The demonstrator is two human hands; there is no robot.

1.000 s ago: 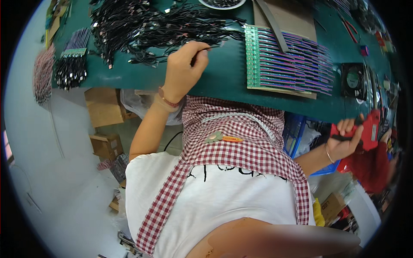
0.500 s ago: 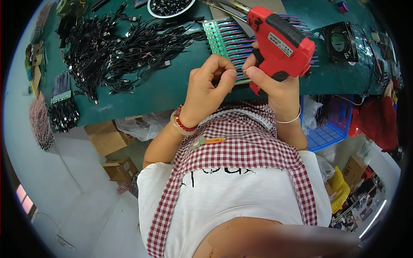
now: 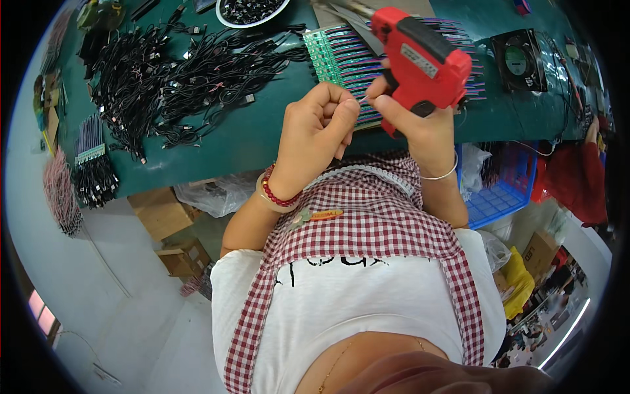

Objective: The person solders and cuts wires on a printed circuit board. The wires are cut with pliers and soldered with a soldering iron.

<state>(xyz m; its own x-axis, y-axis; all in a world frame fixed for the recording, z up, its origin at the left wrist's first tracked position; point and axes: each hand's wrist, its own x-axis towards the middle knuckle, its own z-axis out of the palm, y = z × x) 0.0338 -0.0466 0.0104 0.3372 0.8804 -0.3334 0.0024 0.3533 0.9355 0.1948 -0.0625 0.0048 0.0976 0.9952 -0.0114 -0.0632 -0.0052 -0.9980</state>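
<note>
My right hand (image 3: 420, 128) is wrapped round a red soldering gun (image 3: 420, 62) with a black grip strip, its metal front end pointing to the far left. That hand's thumb and forefinger also meet in front of the gun. Close beside them, my left hand (image 3: 318, 125) is closed in a pinch, and a thin pale strand (image 3: 363, 99) shows between the two hands. Under the gun and hands lies a green circuit board panel (image 3: 321, 56) with rows of dark, blue and pinkish wires (image 3: 357, 75) running right from it.
A heap of black USB cables (image 3: 164, 79) covers the table's left side, near a white bowl (image 3: 252, 25) of small black parts. A cable bundle (image 3: 95, 167) hangs at the left edge. To the right stands a black fan (image 3: 518, 60); a blue crate (image 3: 495, 197) sits below.
The soldering gun has shifted slightly left and toward me. My left hand's lower fingers have uncurled a little, while both hands stay close together over the wires.
</note>
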